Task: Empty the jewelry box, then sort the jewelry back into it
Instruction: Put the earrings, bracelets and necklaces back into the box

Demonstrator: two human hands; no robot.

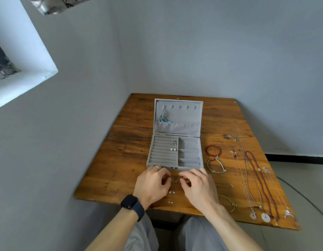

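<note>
The grey velvet jewelry box (175,165) stands open on the wooden table (121,160). A silver-and-blue earring (163,117) hangs in its lid, and two earring pairs (173,145) sit in the ring rows. My left hand (151,187) and my right hand (198,187) rest just in front of the box, fingers curled over small dark pieces (175,179) lying between them. Whether either hand grips a piece is hidden by the fingers. More small earrings (171,192) lie near my wrists.
Right of the box lie a red bead bracelet (212,151), a cord bracelet (216,166), a thin bangle (229,203) and several long necklaces (254,183) running toward the table's front edge. Walls close in behind and to the left.
</note>
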